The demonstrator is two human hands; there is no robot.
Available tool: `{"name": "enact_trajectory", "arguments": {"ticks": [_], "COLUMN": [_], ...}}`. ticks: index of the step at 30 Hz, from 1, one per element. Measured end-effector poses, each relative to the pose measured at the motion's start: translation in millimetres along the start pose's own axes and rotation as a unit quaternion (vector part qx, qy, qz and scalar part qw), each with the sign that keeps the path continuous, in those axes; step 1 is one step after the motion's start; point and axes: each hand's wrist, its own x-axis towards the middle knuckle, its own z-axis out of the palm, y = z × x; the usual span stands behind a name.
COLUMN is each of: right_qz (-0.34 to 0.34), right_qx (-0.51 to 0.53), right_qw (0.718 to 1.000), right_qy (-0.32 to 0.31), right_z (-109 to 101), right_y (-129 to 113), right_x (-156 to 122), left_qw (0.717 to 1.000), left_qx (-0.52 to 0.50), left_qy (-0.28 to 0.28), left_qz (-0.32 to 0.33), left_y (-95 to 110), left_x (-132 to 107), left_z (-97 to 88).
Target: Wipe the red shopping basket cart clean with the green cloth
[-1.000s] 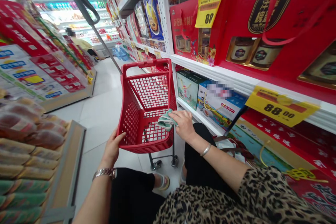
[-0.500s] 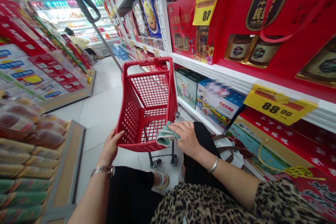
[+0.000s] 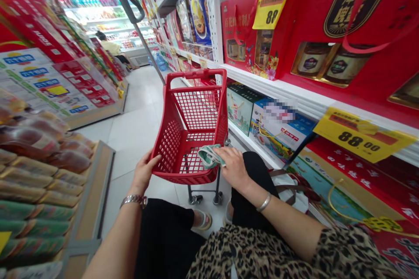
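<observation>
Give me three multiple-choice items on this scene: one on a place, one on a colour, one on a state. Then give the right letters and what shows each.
1. Where is the cloth under the right hand?
A) On the floor
B) At the near end of the cart
C) On a shelf

2. What colour is the cart?
A) Red
B) Blue
C) Green

3. What is the left hand doing?
A) Holding a jar
B) Resting on a shelf
C) Holding the cart's side

Answers:
1. B: the cloth sits over the cart's near end.
2. A: its rim and mesh sides are red.
3. C: its fingers curl against the cart's side.
</observation>
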Motion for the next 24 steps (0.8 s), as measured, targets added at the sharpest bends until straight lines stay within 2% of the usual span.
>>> {"name": "enact_trajectory", "arguments": {"ticks": [2,4,6,10,12,14,20,24], "right_qz": [0.000,-0.002,-0.006,-0.038,-0.065,-0.089,-0.160,-0.231], "right_qx": [0.013,0.023,0.028,0.012,-0.001,-0.013,-0.022,-0.032], "right_qw": [1.000,0.999,0.999,0.996,0.995,0.993,0.987,0.972], "right_qy": [-0.008,-0.024,-0.044,-0.076,-0.079,-0.071,-0.015,0.034], "right_z": [0.7,2.0,3.5,7.1,10.4,15.3,24.2,21.4], "right_y": [-5.2,-11.7,-19.2,-33.5,-38.3,-41.1,-43.2,-42.6], "right_x": [0.2,1.5,2.1,1.1,0.8,0.6,3.1,21.5], "left_qw": [0.990,0.951,0.911,0.895,0.897,0.897,0.899,0.898], "left_qx": [0.113,0.240,0.312,0.339,0.343,0.355,0.378,0.386], "left_qy": [0.080,0.167,0.220,0.201,0.189,0.179,0.125,0.115], "left_qz": [0.039,0.105,0.157,0.208,0.204,0.194,0.184,0.177], "left_y": [5.4,9.1,8.6,-2.6,-8.2,-11.7,-12.3,-10.4], "left_x": [-2.7,-12.6,-29.4,-65.2,-73.2,-72.0,-51.7,-49.4], "left_z": [-4.0,-0.1,14.0,53.3,61.8,58.6,30.5,28.6]}}
